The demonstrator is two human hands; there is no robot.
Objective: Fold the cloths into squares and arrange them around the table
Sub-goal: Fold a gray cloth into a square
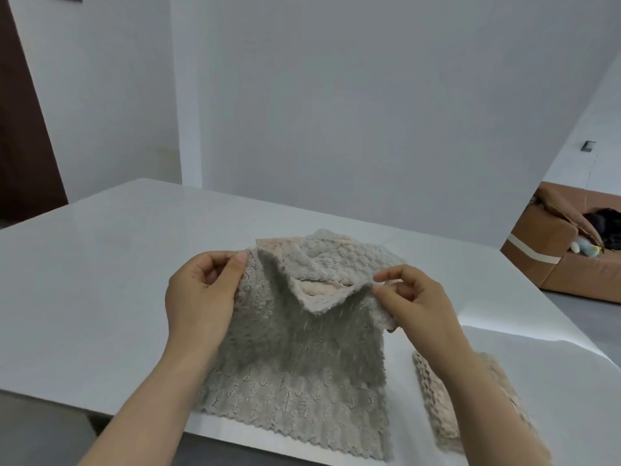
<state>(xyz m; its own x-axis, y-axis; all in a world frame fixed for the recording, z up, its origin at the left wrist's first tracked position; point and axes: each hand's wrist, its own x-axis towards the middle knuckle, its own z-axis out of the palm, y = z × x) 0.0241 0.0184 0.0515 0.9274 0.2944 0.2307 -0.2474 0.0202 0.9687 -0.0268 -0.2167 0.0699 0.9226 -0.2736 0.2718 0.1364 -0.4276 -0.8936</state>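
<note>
grey fleece cloth lifted by its top edge for a fold, near the front of the table

the wide, glossy white table (100, 264) carries everything; on it, close to the near edge, hangs and rests the fluffy grey fleece cloth with a peach underside and scalloped hem (295, 358), its lower part lying on the surface, its upper part raised and sagging in the middle. a second, beige textured cloth (433, 395) lies just beside it to the right, partly hidden by the forearm. the left hand (201, 297) pinches the cloth's upper left corner between thumb and fingers; the right hand (413, 297) pinches the upper right edge the same way. the cloth looks light, limp and plush, not slippery, so it will likely droop between grips; holding the two corners and keeping the edge taut should give a squarer fold.
</note>
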